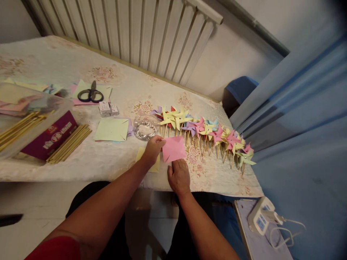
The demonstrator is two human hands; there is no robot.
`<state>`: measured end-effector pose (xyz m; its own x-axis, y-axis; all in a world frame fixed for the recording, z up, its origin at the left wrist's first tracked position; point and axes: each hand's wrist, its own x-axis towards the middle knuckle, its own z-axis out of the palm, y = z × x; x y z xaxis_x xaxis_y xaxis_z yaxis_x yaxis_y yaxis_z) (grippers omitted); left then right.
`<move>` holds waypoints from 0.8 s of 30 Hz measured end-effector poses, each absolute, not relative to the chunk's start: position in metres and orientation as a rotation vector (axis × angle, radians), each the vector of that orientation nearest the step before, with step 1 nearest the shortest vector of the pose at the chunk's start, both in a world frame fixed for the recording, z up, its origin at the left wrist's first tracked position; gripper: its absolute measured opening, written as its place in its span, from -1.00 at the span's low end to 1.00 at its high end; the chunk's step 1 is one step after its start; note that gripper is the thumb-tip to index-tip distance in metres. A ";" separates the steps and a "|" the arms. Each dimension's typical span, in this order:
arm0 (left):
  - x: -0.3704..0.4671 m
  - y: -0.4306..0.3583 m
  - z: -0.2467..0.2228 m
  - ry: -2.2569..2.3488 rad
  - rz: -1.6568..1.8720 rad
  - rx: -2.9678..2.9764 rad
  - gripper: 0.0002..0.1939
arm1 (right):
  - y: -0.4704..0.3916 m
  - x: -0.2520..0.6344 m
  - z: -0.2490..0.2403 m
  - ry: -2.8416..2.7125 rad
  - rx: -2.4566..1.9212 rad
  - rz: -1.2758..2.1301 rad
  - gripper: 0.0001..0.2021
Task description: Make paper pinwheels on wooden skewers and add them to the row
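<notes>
My left hand [154, 148] pinches the left edge of a pink paper square [175, 148] that has slits cut at its corners. At the paper's lower edge is my right hand [179, 177], its fingers curled against the sheet and partly hidden by it. Beneath my left wrist lies a yellow paper sheet [155, 167]. Just beyond the left hand sits a clear round dish of small silvery pieces [145, 130]. A long row of paper pinwheels [208, 130] on sticks stretches to the right. Left of the dish is a stack of pale green slit paper [111, 130].
Scissors [91, 94] rest on more paper, near small white boxes [107, 108]. Wooden sticks [69, 143] lie beside a purple-labelled clear container [54, 135] on the left. A radiator [141, 32] stands behind the table; a power strip [261, 216] is at lower right.
</notes>
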<state>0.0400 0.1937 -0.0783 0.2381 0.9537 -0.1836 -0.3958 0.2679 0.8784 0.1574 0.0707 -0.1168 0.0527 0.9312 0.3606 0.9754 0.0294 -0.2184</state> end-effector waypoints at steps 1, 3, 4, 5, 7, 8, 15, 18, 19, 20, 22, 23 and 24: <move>0.040 0.194 -0.078 0.859 1.071 0.806 -0.76 | 0.071 0.158 -0.116 -1.904 -1.925 -0.140 -0.70; 0.040 0.194 -0.077 0.863 1.058 0.801 -0.76 | 0.070 0.158 -0.115 -1.881 -1.905 -0.096 -0.70; 0.039 0.194 -0.077 0.862 1.052 0.801 -0.76 | 0.070 0.159 -0.115 -1.860 -1.890 -0.061 -0.71; 0.039 0.194 -0.078 0.858 1.050 0.801 -0.76 | 0.070 0.160 -0.115 -1.832 -1.870 -0.019 -0.72; 0.038 0.196 -0.078 0.851 1.050 0.798 -0.76 | 0.069 0.164 -0.116 -1.750 -1.817 0.073 -0.73; 0.038 0.196 -0.079 0.846 1.052 0.793 -0.77 | 0.069 0.166 -0.117 -1.686 -1.787 0.115 -0.73; 0.037 0.197 -0.076 0.839 1.039 0.772 -0.79 | 0.075 0.184 -0.118 -0.705 -1.528 0.504 -0.68; 0.038 0.195 -0.076 0.863 1.022 0.833 -0.79 | 0.082 0.189 -0.109 -0.517 -1.349 0.735 -0.65; 0.039 0.195 -0.077 0.871 1.014 0.859 -0.80 | 0.084 0.190 -0.105 -0.491 -1.295 0.807 -0.66; 0.039 0.194 -0.078 0.876 1.008 0.885 -0.80 | 0.086 0.190 -0.101 -0.471 -1.244 0.881 -0.66; 0.041 0.193 -0.080 0.880 1.001 0.931 -0.81 | 0.091 0.188 -0.094 -0.453 -1.149 1.024 -0.69; 0.041 0.193 -0.081 0.882 1.000 0.948 -0.82 | 0.093 0.187 -0.091 -0.456 -1.110 1.085 -0.70; 0.042 0.192 -0.081 0.882 0.999 0.963 -0.82 | 0.096 0.185 -0.089 -0.465 -1.082 1.135 -0.71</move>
<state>0.0419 0.1924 -0.0814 0.2951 0.9431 -0.1532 -0.2686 0.2358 0.9339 0.1852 0.0957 -0.0888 0.4013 0.8927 -0.2051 -0.4922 0.0214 -0.8702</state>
